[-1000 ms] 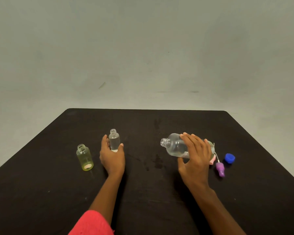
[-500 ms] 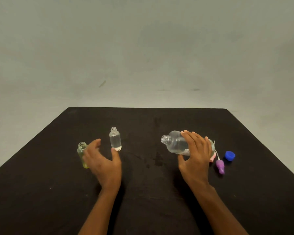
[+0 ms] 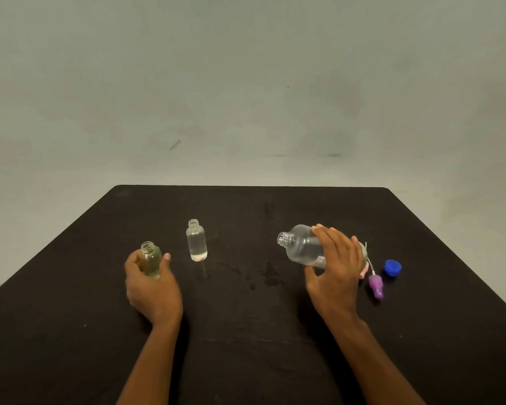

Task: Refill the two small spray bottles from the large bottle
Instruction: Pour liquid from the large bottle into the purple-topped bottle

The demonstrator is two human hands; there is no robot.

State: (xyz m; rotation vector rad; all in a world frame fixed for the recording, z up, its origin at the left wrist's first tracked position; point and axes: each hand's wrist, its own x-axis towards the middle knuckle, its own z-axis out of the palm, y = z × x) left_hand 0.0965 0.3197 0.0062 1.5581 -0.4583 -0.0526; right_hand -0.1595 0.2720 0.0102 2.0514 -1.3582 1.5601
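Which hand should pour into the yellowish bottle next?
Right hand: it grips the uncapped large bottle, neck pointing left. The left hand is busy holding the open yellowish bottle.

Matt black surface (image 3: 246, 331), glossy clear plastic large bottle (image 3: 300, 248), clear small bottle (image 3: 197, 244), yellow-tinted small bottle (image 3: 150, 258), glossy blue plastic cap (image 3: 392, 267), purple plastic sprayer head (image 3: 376, 283)

Black table (image 3: 275, 346), yellowish small bottle (image 3: 151, 258), clear bottles, purple sprayer (image 3: 376, 285), blue cap (image 3: 392, 267)
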